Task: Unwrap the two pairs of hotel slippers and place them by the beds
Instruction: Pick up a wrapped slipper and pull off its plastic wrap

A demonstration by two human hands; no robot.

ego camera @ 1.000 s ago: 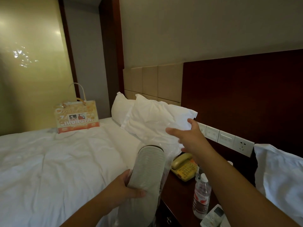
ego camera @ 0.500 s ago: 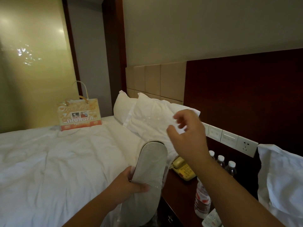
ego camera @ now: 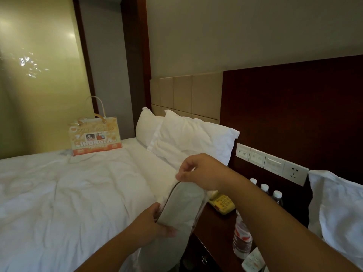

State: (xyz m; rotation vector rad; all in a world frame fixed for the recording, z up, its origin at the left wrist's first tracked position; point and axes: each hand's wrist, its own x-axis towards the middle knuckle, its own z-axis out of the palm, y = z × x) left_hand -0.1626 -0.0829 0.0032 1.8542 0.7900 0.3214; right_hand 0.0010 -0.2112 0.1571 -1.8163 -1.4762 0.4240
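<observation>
The left hand [ego camera: 155, 225] fingers close around the grey flat fabric slippers [ego camera: 180, 209], just beside the white bed [ego camera: 68, 193]. The right hand [ego camera: 202, 171] fingers pinch the clear plastic wrapper [ego camera: 201, 210] above the toe. Unwrapping seems unfinished; next, probably pull the wrapper off.

Two arms and two hands show. The left hand [ego camera: 151, 225] and the right hand [ego camera: 204, 171] are bare: no gloves, no rings, no watch. Both arms are bare too (no sleeve shows anywhere, right down to the bottom edge). The fingers are short and rounded, with plain short nails.
</observation>
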